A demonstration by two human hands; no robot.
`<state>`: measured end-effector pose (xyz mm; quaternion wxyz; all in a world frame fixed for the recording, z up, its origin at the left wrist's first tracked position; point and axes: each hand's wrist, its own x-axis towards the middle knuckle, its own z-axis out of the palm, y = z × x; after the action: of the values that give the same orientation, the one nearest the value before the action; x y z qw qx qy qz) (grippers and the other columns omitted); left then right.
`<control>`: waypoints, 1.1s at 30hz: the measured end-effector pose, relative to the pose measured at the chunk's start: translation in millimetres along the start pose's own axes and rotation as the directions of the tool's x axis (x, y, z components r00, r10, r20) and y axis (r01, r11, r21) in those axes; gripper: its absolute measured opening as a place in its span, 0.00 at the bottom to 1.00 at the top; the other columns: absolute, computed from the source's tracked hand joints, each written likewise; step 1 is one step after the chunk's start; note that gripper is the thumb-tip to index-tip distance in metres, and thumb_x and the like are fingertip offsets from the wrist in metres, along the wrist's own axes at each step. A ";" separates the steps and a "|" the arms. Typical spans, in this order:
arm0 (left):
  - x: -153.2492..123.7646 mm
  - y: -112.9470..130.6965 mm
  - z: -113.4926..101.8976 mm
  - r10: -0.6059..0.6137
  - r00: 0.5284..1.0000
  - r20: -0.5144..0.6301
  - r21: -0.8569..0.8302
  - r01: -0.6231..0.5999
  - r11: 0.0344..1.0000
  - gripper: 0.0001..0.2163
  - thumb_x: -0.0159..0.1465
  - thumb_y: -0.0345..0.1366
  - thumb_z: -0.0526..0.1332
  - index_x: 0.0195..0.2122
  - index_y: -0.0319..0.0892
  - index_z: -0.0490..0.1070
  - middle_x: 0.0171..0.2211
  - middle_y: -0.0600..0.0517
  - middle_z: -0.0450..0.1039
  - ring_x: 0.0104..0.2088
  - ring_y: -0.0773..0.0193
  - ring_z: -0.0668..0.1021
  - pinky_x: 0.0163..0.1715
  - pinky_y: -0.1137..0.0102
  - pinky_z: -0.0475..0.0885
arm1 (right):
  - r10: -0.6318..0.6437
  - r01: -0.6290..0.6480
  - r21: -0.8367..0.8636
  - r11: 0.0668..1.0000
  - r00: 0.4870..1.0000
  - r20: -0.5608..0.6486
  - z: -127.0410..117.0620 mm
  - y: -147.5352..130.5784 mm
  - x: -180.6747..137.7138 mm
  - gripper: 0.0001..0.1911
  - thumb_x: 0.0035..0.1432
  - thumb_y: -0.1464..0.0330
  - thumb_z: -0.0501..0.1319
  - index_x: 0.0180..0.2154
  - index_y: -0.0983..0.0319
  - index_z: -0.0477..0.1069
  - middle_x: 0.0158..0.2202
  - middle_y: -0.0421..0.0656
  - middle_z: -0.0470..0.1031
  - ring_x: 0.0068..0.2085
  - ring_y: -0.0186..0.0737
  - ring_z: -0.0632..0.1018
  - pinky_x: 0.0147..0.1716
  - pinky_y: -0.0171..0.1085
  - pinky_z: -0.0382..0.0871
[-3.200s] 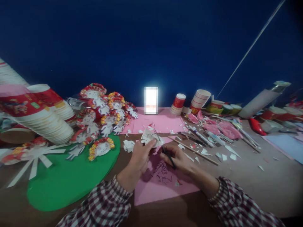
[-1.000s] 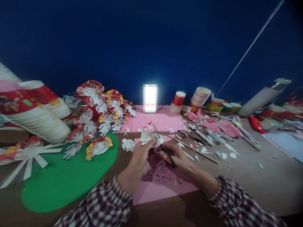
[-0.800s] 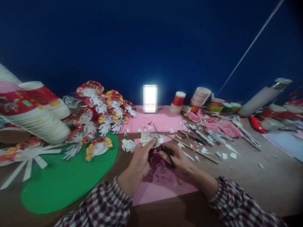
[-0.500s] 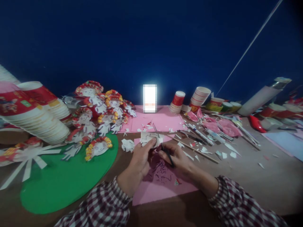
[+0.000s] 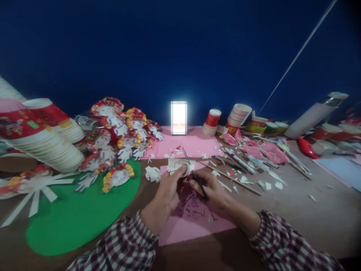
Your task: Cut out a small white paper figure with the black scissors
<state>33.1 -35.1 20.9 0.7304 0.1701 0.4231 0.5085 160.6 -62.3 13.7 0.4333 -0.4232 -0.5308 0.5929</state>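
Note:
Between thumb and fingers, my left hand (image 5: 170,188) grips a small piece of white paper (image 5: 175,165) with a dark outline drawn on it. My right hand (image 5: 210,187) is closed on a pair of scissors (image 5: 199,185) with dark handles; the blades are at the paper's right side. Below both hands lies a pink sheet (image 5: 194,226) with dark handwriting. A white paper cutout (image 5: 153,174) rests just left of my left hand.
Several paper figures with red and yellow trim stand by a green sheet (image 5: 84,218) at left, near stacked paper cups (image 5: 60,146). Paper scraps, pens and a wooden stick (image 5: 234,178) litter the right side. A pink board (image 5: 188,145) lies behind, below a bright blurred rectangle (image 5: 178,117).
Almost nothing differs. The whole view has shifted very slightly, and both hands keep their hold on the paper and the scissors.

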 end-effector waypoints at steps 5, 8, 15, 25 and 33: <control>1.8 0.8 0.4 0.020 1.000 -0.010 -0.009 -0.020 1.000 0.14 0.42 0.33 0.71 0.27 0.36 0.69 0.19 0.54 0.71 0.18 0.71 0.72 0.18 0.78 0.66 | 0.019 -0.019 0.005 1.000 1.000 -0.019 2.6 1.0 0.2 0.12 0.52 0.62 0.63 0.33 0.65 0.70 0.21 0.36 0.63 0.20 0.26 0.58 0.19 0.28 0.53; 3.7 1.2 -0.4 0.031 0.999 -0.036 0.007 -0.031 0.999 0.14 0.42 0.32 0.71 0.28 0.36 0.70 0.21 0.55 0.72 0.19 0.71 0.72 0.18 0.77 0.66 | 0.053 -0.053 -0.006 0.999 0.998 -0.039 1.8 5.6 -1.0 0.11 0.53 0.62 0.63 0.31 0.65 0.69 0.18 0.33 0.59 0.17 0.24 0.57 0.15 0.27 0.50; 4.5 5.8 -1.8 0.080 0.996 -0.042 0.055 -0.078 0.995 0.14 0.42 0.35 0.71 0.28 0.39 0.69 0.18 0.56 0.70 0.17 0.70 0.70 0.19 0.74 0.65 | 0.049 -0.046 0.022 0.999 0.987 -0.156 -10.4 4.8 5.7 0.14 0.50 0.60 0.64 0.31 0.63 0.68 0.17 0.33 0.62 0.16 0.26 0.62 0.11 0.26 0.53; 11.5 13.2 -12.0 -0.031 0.971 0.237 0.361 -0.059 0.931 0.14 0.46 0.36 0.69 0.33 0.36 0.73 0.26 0.51 0.74 0.23 0.67 0.73 0.23 0.73 0.67 | -0.010 0.085 0.255 0.963 0.960 -0.281 -23.5 -10.4 11.5 0.20 0.46 0.59 0.68 0.38 0.62 0.68 0.22 0.37 0.68 0.22 0.30 0.68 0.18 0.29 0.59; 13.2 16.8 -20.5 -0.196 0.879 0.434 0.631 -0.142 0.762 0.10 0.49 0.36 0.67 0.30 0.35 0.75 0.26 0.50 0.74 0.27 0.65 0.74 0.31 0.71 0.67 | 0.036 0.003 0.273 0.962 0.990 -0.138 -23.3 -7.6 8.5 0.18 0.40 0.66 0.71 0.36 0.61 0.72 0.25 0.36 0.71 0.26 0.32 0.71 0.26 0.31 0.64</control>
<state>8.4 -20.0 14.5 0.7145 0.5242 0.3818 0.2626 181.3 -47.5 19.0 0.5188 -0.4051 -0.4085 0.6324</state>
